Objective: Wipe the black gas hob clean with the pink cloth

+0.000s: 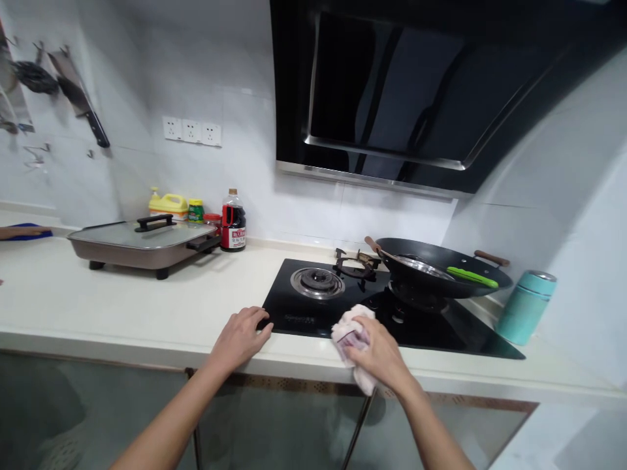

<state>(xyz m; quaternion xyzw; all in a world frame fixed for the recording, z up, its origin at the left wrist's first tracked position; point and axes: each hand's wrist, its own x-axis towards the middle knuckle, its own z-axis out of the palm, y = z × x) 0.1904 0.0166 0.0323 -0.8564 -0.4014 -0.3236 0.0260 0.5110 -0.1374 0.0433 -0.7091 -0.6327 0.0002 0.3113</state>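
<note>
A gas cooktop point(323, 313), range hood point(386, 98) and wok point(431, 286) mark this as a kitchen.

Right hand point(379, 349) grips a bunched pink-white cloth point(353, 324) at the cooktop's point(304, 320) front edge, tail hanging past the counter point(161, 326) lip. Left hand point(241, 336) empty, resting at the cooktop's front-left corner. Left burner point(318, 282) uncovered, black pan support point(353, 268) behind it to the right. Wok point(421, 251) over the right burner, green handle point(471, 277) inside. Teal flask point(526, 310) just right. Lidded rectangular pan point(122, 255) further left. Far left I see another person's hand point(22, 231) on blue cloth point(42, 234).
</note>
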